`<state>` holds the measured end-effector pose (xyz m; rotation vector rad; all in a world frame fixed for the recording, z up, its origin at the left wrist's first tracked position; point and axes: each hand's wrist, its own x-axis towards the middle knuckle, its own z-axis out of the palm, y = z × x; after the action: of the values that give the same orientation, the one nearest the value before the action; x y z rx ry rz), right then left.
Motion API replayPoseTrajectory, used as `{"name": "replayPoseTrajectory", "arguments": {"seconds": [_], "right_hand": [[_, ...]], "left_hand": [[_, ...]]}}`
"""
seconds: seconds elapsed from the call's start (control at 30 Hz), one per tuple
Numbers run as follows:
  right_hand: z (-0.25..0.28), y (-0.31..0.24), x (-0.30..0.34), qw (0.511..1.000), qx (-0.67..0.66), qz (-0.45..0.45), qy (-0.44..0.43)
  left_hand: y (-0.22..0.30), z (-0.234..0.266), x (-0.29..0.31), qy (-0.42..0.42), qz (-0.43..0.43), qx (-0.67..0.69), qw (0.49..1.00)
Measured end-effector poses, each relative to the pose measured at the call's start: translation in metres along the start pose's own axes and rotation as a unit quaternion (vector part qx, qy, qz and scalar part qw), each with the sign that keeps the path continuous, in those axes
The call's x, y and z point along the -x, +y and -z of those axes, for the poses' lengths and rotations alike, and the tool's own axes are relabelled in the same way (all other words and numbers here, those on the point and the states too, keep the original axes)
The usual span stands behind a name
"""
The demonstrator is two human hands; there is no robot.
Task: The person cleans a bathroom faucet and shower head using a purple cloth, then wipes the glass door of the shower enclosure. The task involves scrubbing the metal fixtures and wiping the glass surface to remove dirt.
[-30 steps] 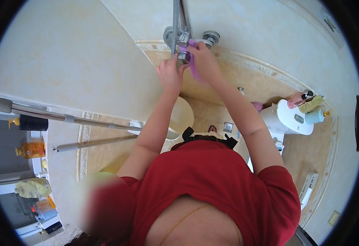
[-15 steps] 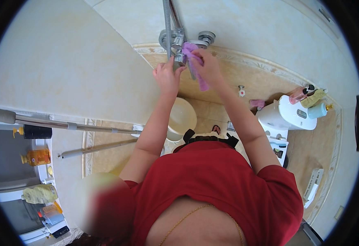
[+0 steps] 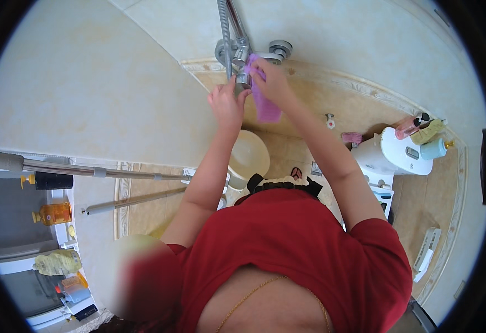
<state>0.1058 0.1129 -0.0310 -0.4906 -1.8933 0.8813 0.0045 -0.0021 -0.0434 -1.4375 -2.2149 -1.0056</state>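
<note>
A chrome shower faucet (image 3: 243, 79) is fixed to the tiled wall at the top centre. My left hand (image 3: 227, 105) grips its lower end, with the index finger and thumb on either side of the metal. Pinched in my right hand (image 3: 272, 83) is a purple cloth (image 3: 267, 109). Its upper part lies against the faucet's right side, while the rest hangs down below my fingers. My right fingertips are partly covered by the cloth and the hand itself.
Below my hands stands a cream bucket (image 3: 249, 157). A silver shower hose (image 3: 224, 33) runs up from the faucet. Long poles (image 3: 126, 173) lean at the left. Bottles stand on a white lidded bin (image 3: 401, 152) at the right, with a small wall valve (image 3: 330, 121) nearby.
My right hand has shifted slightly left, closer to the faucet. The purple cloth now hangs wider and flatter. My left hand stays in place on the faucet.
</note>
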Motion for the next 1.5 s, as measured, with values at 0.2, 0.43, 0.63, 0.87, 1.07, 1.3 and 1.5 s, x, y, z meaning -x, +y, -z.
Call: {"name": "replayPoseTrajectory", "arguments": {"seconds": [0.2, 0.43, 0.63, 0.87, 1.07, 1.3, 1.5], "right_hand": [[0.002, -0.013, -0.001, 0.999, 0.033, -0.003, -0.037], [-0.002, 0.0, -0.017, 0.999, 0.017, -0.03, 0.008], [0.012, -0.003, 0.011, 0.99, -0.094, -0.049, -0.098], [0.018, -0.026, -0.002, 0.981, 0.084, -0.049, -0.165], [0.021, -0.035, -0.005, 0.966, 0.183, -0.019, -0.184], [0.019, -0.034, 0.005, 0.963, 0.199, -0.025, -0.179], [0.006, -0.024, 0.006, 0.985, 0.145, -0.02, -0.092]], "left_hand": [[-0.001, 0.002, 0.003, -0.016, -0.003, -0.004, 1.0], [0.002, 0.0, 0.0, -0.005, 0.003, -0.003, 1.0], [0.002, 0.001, 0.003, 0.01, 0.002, 0.009, 1.0], [0.002, 0.0, 0.002, -0.001, 0.017, 0.02, 1.0], [0.001, -0.001, 0.005, 0.008, 0.012, 0.022, 1.0], [0.001, 0.002, 0.003, 0.008, 0.007, 0.009, 1.0], [0.003, 0.004, 0.001, -0.007, 0.013, 0.014, 1.0]]}}
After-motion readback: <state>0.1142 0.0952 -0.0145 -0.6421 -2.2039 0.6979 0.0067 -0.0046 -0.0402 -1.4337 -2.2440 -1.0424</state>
